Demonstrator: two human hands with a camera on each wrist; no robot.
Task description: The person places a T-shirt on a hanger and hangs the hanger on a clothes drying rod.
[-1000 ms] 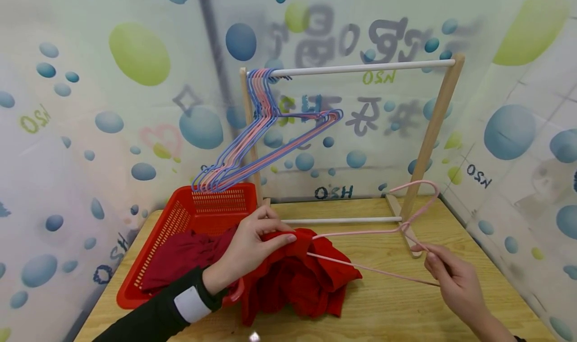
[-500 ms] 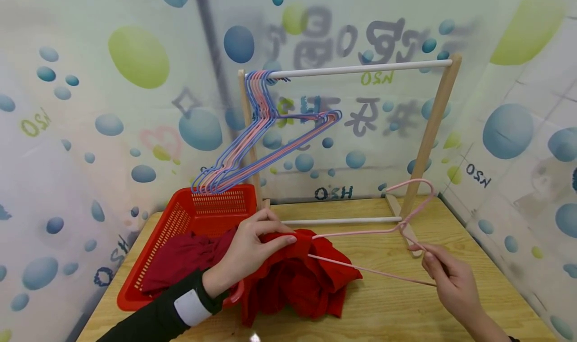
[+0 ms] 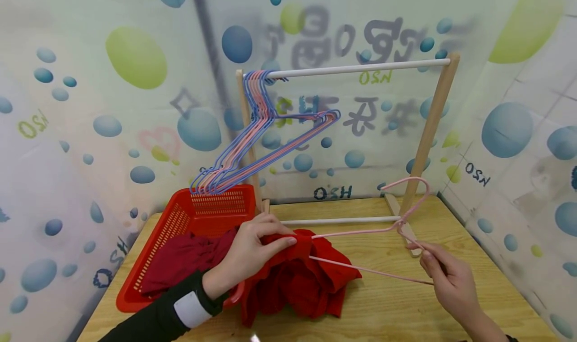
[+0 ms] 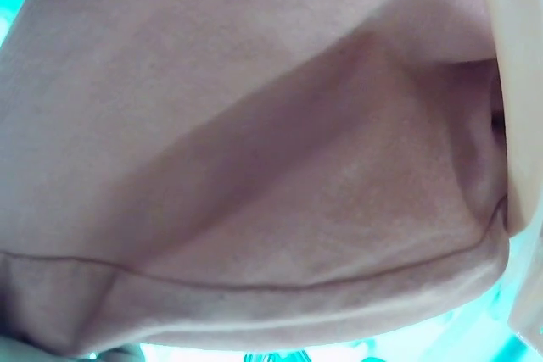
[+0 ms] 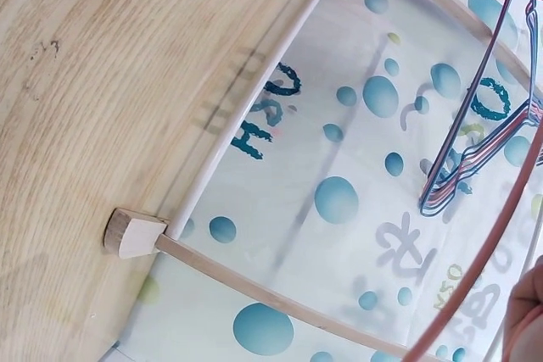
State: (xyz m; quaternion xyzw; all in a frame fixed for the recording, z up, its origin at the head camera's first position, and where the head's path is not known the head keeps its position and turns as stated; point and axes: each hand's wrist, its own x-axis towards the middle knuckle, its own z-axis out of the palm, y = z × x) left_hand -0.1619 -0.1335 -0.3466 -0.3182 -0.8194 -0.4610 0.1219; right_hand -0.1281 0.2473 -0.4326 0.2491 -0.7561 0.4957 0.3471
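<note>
My left hand [image 3: 252,244] pinches the edge of a crumpled red garment [image 3: 297,287] between thumb and fingers. One end of a pink wire hanger [image 3: 351,233] runs into the garment's opening, hiding that end. At the hanger's other end, my right hand [image 3: 453,277] grips the wire, with the hook pointing up and away. Close-up cloth [image 4: 254,167] with a stitched hem fills the left wrist view, washed out in colour. In the right wrist view, the pink wire crosses beside part of my right hand [image 5: 526,307], and the garment shows at the top.
A red plastic basket [image 3: 162,242] with dark red clothing [image 3: 187,262] stands at the left. Behind is a wooden rack with a white rail [image 3: 360,69]; several blue and pink hangers [image 3: 239,151] hang at its left end. All stand on a wooden table [image 3: 383,312].
My right hand and the pink hanger have shifted slightly left, toward the garment. My left hand keeps its place and its hold on the cloth.
</note>
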